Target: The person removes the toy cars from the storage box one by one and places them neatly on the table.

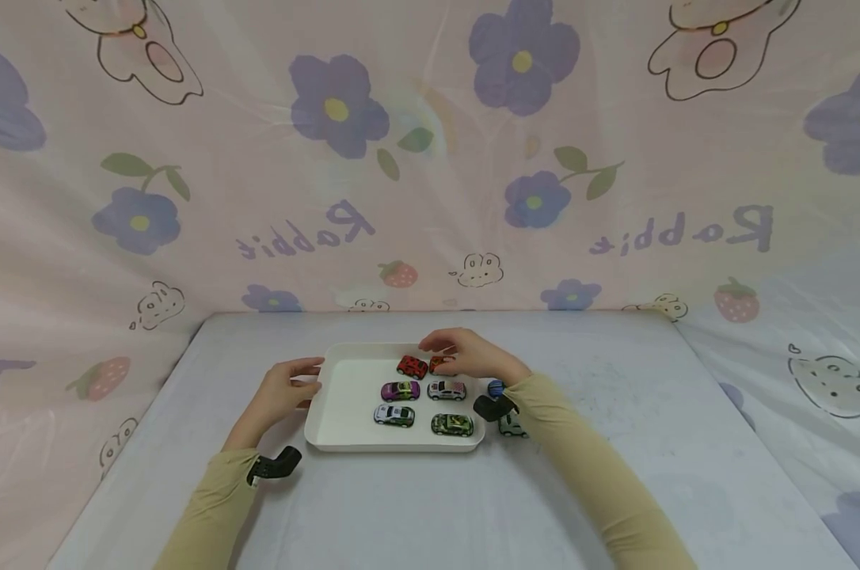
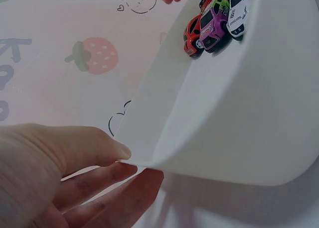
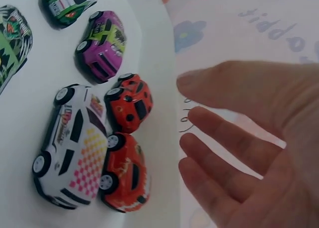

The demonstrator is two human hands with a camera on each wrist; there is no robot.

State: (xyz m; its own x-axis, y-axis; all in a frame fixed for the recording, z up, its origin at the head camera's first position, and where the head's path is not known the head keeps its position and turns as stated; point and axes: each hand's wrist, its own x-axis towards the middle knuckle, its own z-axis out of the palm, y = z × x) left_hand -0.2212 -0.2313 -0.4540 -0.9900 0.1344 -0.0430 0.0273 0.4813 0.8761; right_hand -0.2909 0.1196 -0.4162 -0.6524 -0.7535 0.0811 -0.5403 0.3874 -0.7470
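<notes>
A white rectangular tray lies on the table. My left hand is at its left edge; in the left wrist view the thumb lies over the rim and the fingertips tuck beneath it. Over the far right side of the tray, my right hand has its fingers spread loosely, holding nothing. Toy cars sit inside: a red spotted one, an orange-red one, a purple one, a white checkered one, a white-and-green one and a green camouflage one.
Just right of the tray, a blue toy and a pale green toy car are partly covered by the right wrist camera and sleeve. The white-covered table meets a patterned curtain behind and at both sides.
</notes>
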